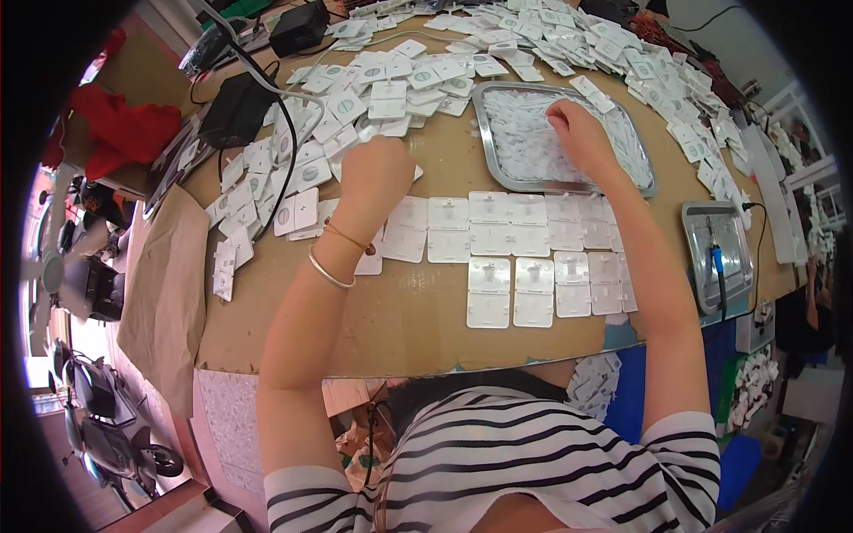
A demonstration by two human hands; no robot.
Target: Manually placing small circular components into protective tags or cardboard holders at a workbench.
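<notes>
My left hand [378, 175] is closed in front of the piled white plastic panels [386, 99]. A small pale piece [367, 133] shows at its fingertips, too small to name. My right hand [582, 140] reaches over a metal tray [487, 151] heaped with small white translucent pieces [526, 133]. Its fingers are bent together at the heap, and what they hold, if anything, is hidden. Between my arms lie rows of flat white panels [491, 222] on the brown tabletop, some of them partly behind my left wrist.
More white panels [613, 44] cover the table's far side. At right, a smaller metal tray [697, 266] holds a blue-handled corded tool [718, 259]. A black box [238, 108] and cables stand at left. Brown paper [164, 293] hangs over the left edge.
</notes>
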